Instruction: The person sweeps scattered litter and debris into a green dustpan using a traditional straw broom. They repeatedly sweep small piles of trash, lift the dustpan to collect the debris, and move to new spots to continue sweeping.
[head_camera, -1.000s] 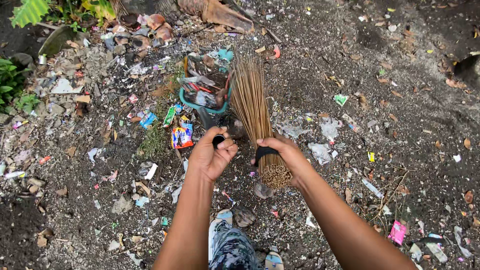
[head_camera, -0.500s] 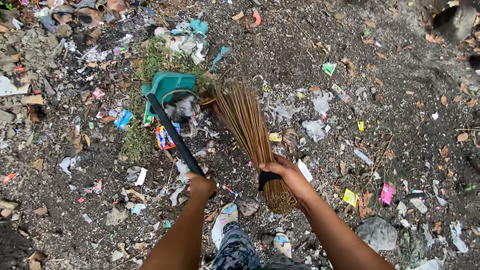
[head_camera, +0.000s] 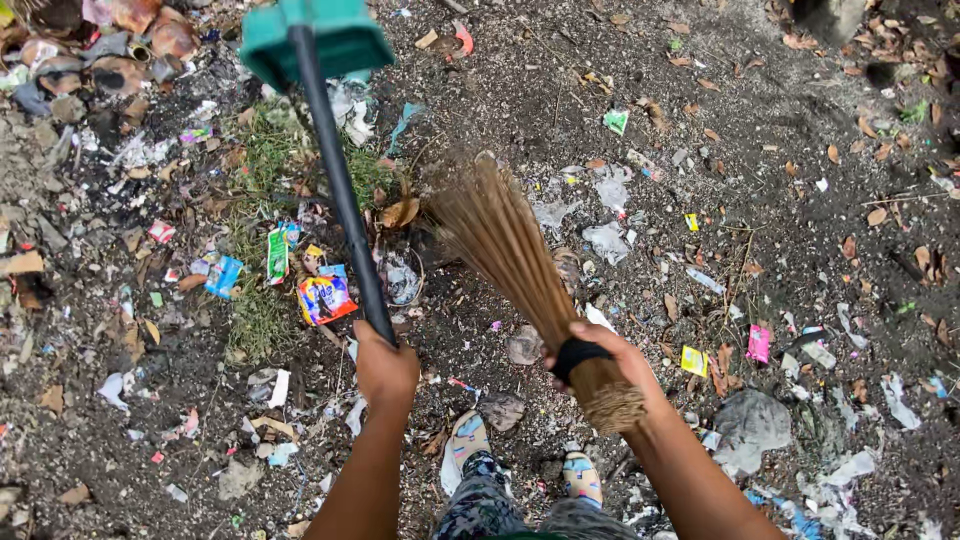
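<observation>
The right hand (head_camera: 610, 360) is clenched around the black-banded butt of a light, springy bundle broom of thin brown sticks (head_camera: 510, 255), best gripped there, while left of it the left hand (head_camera: 385, 365) fists the stiff black pole of a teal plastic dustpan (head_camera: 318, 35)

The dustpan (head_camera: 318, 38) is teal plastic on a long black handle (head_camera: 340, 190); it is lifted clear of the ground, pan at the top of the view, handle slanting down to the left hand (head_camera: 385, 368), which grips its lower end. The broom (head_camera: 520, 265) is a bundle of thin brown sticks bound with a black band (head_camera: 578, 355) near its butt. It lies slanted, the fanned tips pointing up-left toward the littered dirt, the butt low right. The right hand (head_camera: 615, 360) clasps it at the band.
</observation>
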